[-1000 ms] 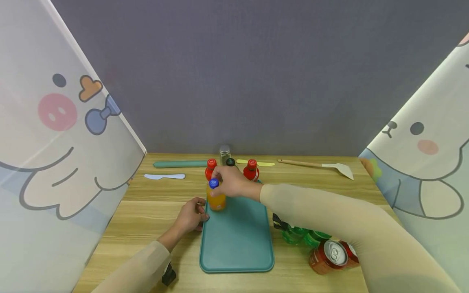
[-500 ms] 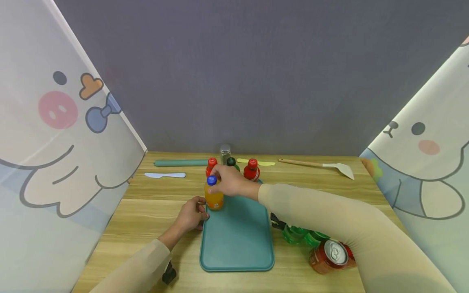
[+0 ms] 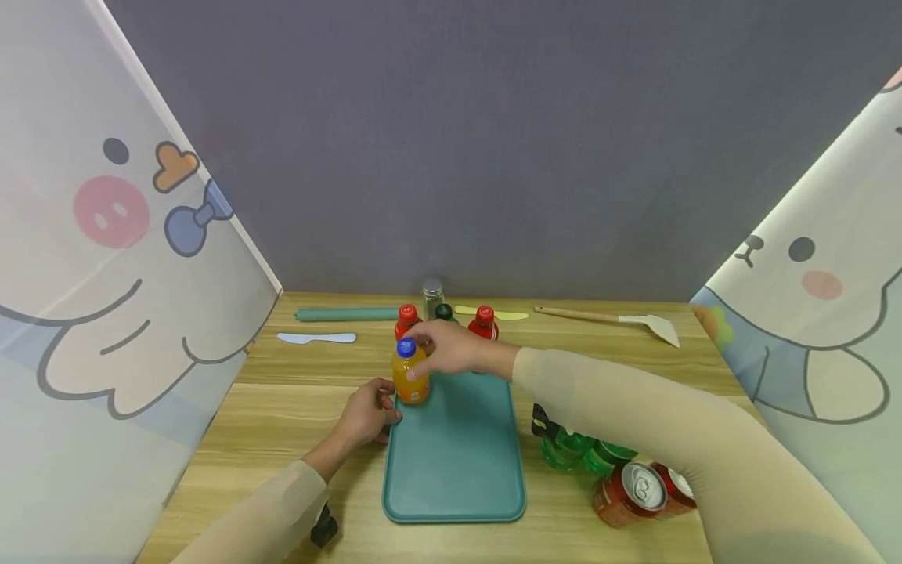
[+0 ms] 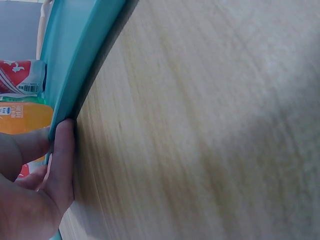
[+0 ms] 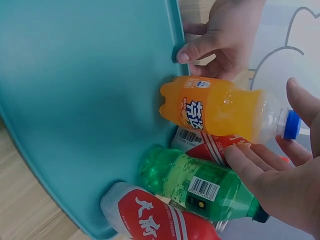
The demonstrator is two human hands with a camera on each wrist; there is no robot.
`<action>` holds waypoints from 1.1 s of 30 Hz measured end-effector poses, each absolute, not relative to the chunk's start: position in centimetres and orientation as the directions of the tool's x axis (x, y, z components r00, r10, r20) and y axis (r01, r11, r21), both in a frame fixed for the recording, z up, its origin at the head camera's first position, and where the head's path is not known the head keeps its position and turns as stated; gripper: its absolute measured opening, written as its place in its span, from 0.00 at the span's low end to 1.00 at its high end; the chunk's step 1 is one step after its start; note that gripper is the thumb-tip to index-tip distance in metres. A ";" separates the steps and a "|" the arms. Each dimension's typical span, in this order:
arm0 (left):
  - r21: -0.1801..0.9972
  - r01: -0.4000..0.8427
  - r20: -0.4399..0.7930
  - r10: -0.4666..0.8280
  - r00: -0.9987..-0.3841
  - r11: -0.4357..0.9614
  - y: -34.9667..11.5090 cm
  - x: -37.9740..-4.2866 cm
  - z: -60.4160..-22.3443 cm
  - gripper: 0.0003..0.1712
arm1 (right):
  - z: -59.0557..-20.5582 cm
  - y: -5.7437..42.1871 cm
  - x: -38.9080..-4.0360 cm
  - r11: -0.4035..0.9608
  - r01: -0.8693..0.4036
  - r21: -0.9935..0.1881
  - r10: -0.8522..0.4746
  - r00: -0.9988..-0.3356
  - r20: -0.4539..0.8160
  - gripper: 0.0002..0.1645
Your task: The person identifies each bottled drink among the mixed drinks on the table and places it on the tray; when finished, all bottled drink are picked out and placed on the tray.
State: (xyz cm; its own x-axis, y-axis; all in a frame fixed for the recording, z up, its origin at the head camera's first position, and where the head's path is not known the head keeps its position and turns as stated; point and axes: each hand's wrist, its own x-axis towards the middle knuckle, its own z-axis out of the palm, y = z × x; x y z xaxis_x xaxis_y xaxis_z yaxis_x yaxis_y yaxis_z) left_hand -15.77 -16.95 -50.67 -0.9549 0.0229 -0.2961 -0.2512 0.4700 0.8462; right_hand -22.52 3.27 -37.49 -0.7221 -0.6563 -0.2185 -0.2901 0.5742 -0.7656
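My left hand (image 3: 366, 411) grips the left rim of a teal tray (image 3: 458, 462), thumb on the rim and fingers on its outer side. An orange soda bottle (image 3: 407, 380) with a blue cap stands upright on the tray, close to that hand. Around its neck, my right hand (image 5: 280, 170) is spread, thumb and fingers apart from the cap in the right wrist view. Behind it on the tray are two bottles with red labels, one red-capped bottle (image 3: 407, 315) at left and another red-capped bottle (image 3: 484, 319) at right, with a green bottle (image 5: 200, 185) between them.
Beyond the tray lie a teal stick-like item (image 3: 347, 314), a pale blue knife (image 3: 317, 338), a yellow knife (image 3: 493, 313) and a spatula (image 3: 606, 317). A glass jar (image 3: 433, 296) stands there too. Red cans (image 3: 630, 495) and green bottles (image 3: 564, 450) stand right of the tray, partly under the right arm.
The orange soda bottle has shifted slightly left and now stands at the tray's left side. My right hand's fingers have loosened from it and the hand has drawn slightly right. The left hand stays put.
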 end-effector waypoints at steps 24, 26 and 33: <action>0.850 -0.239 -0.286 0.031 -0.958 0.470 -16.9 -15.6 -50.7 0.28 | -31.4 13.4 -20.7 0.475 -0.230 -0.849 -0.583 -0.805 -0.108 0.35; 0.850 -0.241 -0.288 0.029 -0.957 0.469 -17.0 -15.6 -50.7 0.28 | -31.1 14.8 -20.5 0.479 -0.233 -0.846 -0.568 -0.818 -0.096 0.35; 0.846 -0.245 -0.294 0.031 -0.955 0.473 -17.0 -15.7 -50.8 0.28 | -31.1 19.7 -19.2 0.529 -0.257 -0.809 -0.515 -0.854 -0.066 0.33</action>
State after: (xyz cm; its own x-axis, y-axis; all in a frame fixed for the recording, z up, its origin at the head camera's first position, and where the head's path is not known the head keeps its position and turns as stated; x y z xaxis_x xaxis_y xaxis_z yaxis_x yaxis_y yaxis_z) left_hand -15.73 -17.05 -50.81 -0.9553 0.0313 -0.2938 -0.2448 0.4729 0.8464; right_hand -19.16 19.71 -31.14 -0.8544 -0.5154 -0.0657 -0.2570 0.5292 -0.8086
